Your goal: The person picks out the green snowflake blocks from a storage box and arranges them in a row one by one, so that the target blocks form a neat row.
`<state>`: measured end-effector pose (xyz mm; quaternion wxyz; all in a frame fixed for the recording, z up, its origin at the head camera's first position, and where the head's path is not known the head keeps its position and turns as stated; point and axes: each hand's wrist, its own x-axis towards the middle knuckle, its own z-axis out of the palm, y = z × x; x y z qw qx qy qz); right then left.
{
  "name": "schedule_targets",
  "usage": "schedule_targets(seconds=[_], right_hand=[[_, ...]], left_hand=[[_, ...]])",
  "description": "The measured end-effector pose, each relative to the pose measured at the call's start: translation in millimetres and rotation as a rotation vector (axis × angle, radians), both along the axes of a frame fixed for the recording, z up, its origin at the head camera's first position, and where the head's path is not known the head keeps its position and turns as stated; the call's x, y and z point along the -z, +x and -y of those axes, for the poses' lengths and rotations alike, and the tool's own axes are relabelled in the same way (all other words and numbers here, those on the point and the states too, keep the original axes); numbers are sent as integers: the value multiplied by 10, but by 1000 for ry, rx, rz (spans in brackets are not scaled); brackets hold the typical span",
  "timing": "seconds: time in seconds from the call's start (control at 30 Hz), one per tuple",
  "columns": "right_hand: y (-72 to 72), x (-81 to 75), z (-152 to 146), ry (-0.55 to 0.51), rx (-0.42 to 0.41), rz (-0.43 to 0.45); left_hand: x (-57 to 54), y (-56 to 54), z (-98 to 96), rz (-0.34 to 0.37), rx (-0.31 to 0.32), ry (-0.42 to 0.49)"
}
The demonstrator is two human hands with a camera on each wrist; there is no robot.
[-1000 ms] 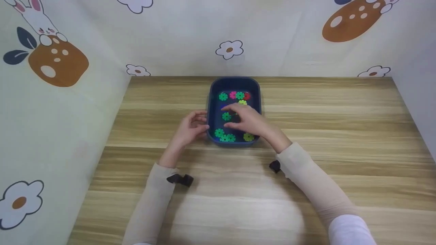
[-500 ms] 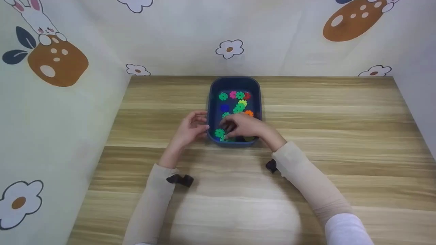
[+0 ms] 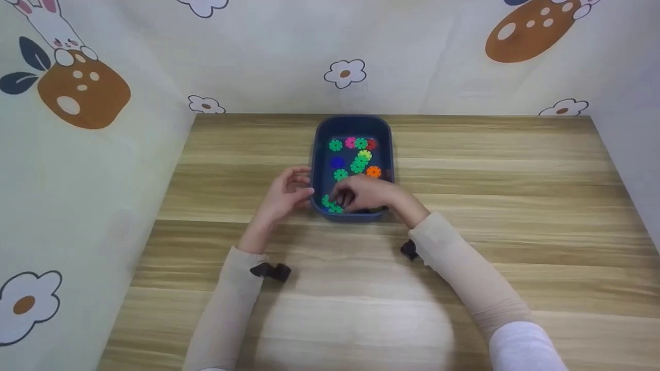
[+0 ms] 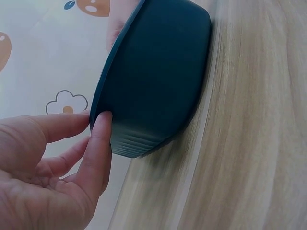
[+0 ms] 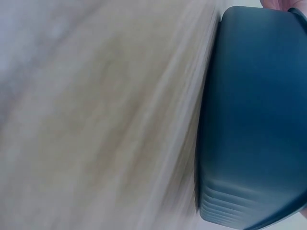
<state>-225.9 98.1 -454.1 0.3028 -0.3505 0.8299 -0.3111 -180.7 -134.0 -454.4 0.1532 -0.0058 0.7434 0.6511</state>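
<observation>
A dark blue plastic bin (image 3: 352, 217) stands on the table, holding several flat notched snowflake discs. My left hand (image 3: 285, 195) is outside its left wall; in the left wrist view the left fingertips (image 4: 103, 120) touch the rim and outer wall. My right hand (image 3: 367, 192) reaches inside over the near end, fingers bent down. Beneath its fingertips are green snowflake discs (image 3: 335, 208), partly covered; whether it pinches one is hidden. Farther back lie an orange disc (image 3: 374, 171), a dark blue disc (image 3: 337, 162), a pink disc (image 3: 350, 142) and a yellow disc (image 3: 365, 154).
The bin stands near the back of the wood-grain table (image 3: 490, 170), close to a patterned wall covering (image 3: 412, 56). Similar sheeting rises on the left and right. Each sleeve cuff carries a small black device, such as the left wrist camera (image 3: 271, 271).
My right hand has moved nearer and lower inside the bin, from above the middle discs to the green ones at the near left corner. The left hand keeps its place at the wall.
</observation>
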Motion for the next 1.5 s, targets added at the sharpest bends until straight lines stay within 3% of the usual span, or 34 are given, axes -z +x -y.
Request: schedule_targets(seconds=[0.57, 0.83, 1.17, 1.5], right_hand=[[-35, -30, -22, -65, -63, 113], [-45, -18, -33, -120, -48, 167], [-37, -27, -27, -108, 8, 181], [-42, -8, -24, -126, -6, 166]], left_hand=[[-22, 1, -11, -29, -3, 6], [-30, -2, -7, -25, -4, 4], [-5, 5, 5, -25, -4, 9], [-9, 15, -11, -27, -10, 10]])
